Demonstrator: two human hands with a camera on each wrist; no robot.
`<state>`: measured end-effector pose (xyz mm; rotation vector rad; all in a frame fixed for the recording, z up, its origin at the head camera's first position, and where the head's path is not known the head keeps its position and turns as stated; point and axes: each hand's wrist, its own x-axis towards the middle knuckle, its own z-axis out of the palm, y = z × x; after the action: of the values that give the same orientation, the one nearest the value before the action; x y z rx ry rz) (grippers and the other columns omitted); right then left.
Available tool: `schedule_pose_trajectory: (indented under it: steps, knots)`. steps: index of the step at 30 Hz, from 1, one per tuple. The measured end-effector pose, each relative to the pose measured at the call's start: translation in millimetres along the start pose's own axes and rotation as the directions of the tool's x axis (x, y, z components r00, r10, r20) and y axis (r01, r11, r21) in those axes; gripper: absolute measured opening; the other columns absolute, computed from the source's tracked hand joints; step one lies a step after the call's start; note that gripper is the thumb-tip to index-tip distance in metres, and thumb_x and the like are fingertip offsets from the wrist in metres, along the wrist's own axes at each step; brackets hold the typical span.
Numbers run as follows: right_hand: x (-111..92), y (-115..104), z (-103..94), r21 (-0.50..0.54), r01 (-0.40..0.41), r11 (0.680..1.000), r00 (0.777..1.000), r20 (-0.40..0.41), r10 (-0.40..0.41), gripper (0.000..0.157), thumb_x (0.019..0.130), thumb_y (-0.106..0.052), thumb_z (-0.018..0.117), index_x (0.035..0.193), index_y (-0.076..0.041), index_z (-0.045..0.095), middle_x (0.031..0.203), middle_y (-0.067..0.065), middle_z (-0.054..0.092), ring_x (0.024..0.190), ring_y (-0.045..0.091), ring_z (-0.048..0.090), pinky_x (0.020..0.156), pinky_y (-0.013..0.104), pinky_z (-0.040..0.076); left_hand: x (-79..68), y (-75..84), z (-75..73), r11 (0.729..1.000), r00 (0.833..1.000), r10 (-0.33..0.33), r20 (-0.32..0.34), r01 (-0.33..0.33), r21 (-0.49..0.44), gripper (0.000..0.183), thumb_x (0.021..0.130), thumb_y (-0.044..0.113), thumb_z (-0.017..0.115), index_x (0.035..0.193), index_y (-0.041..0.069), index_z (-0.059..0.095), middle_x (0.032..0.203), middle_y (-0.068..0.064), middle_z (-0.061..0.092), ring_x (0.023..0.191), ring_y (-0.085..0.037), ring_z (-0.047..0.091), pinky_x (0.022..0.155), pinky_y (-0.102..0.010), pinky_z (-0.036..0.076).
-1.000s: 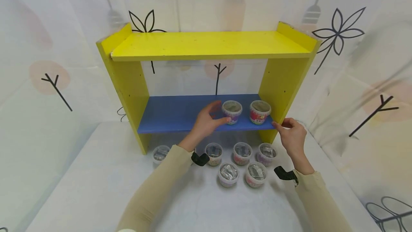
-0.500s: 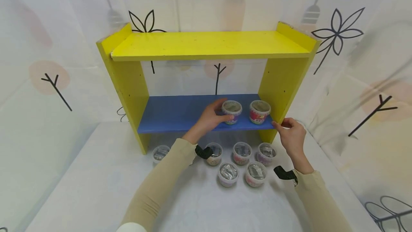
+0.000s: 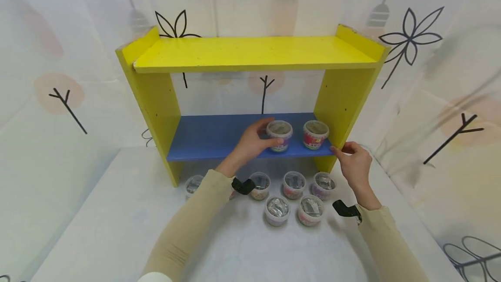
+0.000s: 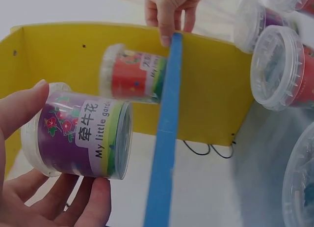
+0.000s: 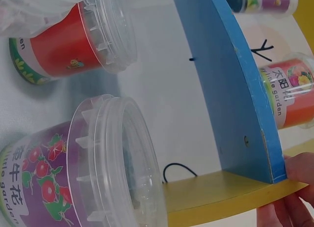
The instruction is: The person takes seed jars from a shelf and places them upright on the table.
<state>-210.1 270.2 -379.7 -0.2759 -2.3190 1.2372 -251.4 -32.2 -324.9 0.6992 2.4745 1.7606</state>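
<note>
My left hand [image 3: 248, 142] grips a clear plastic tub [image 3: 280, 132] with a purple flower label, thumb on one side and fingers on the other. In the left wrist view, a gap shows between this tub's base and the blue shelf board [image 4: 167, 124]. Beside it, toward the right end, a red-labelled tub [image 3: 315, 136] stands upright on the board. My right hand [image 3: 355, 164] holds the front right corner of the shelf unit. Its thumb [image 5: 300, 168] is at the blue board's end, and its other fingers are behind the yellow side panel [image 5: 230, 197].
Several lidded tubs, such as one near the front [image 3: 277, 210], stand on the white table [image 3: 117, 216] before and below the blue board. The yellow top shelf [image 3: 250, 53] spans above my left hand. A patterned white cloth [image 3: 78, 164] hangs behind and at the sides.
My left fingers have closed further around the purple-labelled tub. The tub has moved slightly left, away from the red-labelled one. My right hand stays at the shelf's corner.
</note>
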Motion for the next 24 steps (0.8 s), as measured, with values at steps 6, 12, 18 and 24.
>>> schedule_pose_trajectory:
  steps: [6, 12, 18, 24]
  knots:
    - [0.7, 1.1, 0.3, 0.003, -0.004, 1.000, 1.000, 0.009, 0.004, 0.046, 0.093, -0.037, 0.070, 0.112, 0.005, 0.067, 0.109, 0.022, 0.067, 0.103, 0.032, 0.057, 0.066, 0.013, 0.045, -20.0, 8.0, -11.3, 1.000, 1.000, 0.012, 0.023, -0.012, -0.009, 0.072, 0.084, 0.029, 0.082, 0.147, 0.022, 0.049, 0.136, 0.002, 0.055, 0.121, -0.021, 0.053, 0.085, -0.040, 0.055]
    - [0.4, 1.2, 1.2, 0.001, -0.001, 1.000, 1.000, 0.003, 0.001, 0.045, 0.093, -0.036, 0.071, 0.111, 0.005, 0.068, 0.108, 0.022, 0.067, 0.101, 0.031, 0.058, 0.064, 0.013, 0.045, -46.1, 8.7, -22.2, 0.998, 0.998, 0.009, 0.058, -0.005, -0.059, 0.073, 0.083, 0.023, 0.083, 0.147, 0.018, 0.048, 0.136, -0.001, 0.053, 0.119, -0.021, 0.053, 0.092, -0.034, 0.054]
    - [-0.9, 1.7, 1.2, 0.010, 0.000, 1.000, 1.000, 0.002, 0.000, 0.044, 0.093, -0.035, 0.071, 0.110, 0.006, 0.068, 0.107, 0.022, 0.068, 0.100, 0.030, 0.058, 0.064, 0.011, 0.044, -72.6, 7.8, -30.7, 0.998, 0.996, 0.006, 0.094, 0.001, -0.070, 0.073, 0.083, 0.016, 0.083, 0.147, 0.014, 0.047, 0.137, -0.005, 0.049, 0.119, -0.024, 0.053, 0.090, -0.033, 0.055]
    - [-0.1, 0.8, 0.6, 0.008, 0.002, 1.000, 1.000, 0.002, -0.002, 0.044, 0.093, -0.034, 0.071, 0.112, 0.006, 0.067, 0.108, 0.022, 0.068, 0.102, 0.031, 0.058, 0.065, 0.012, 0.044, -90.4, 4.9, -33.6, 0.997, 0.995, -0.001, 0.103, 0.008, -0.073, 0.072, 0.083, 0.015, 0.082, 0.146, 0.011, 0.047, 0.134, -0.009, 0.051, 0.120, -0.027, 0.056, 0.092, -0.036, 0.055]
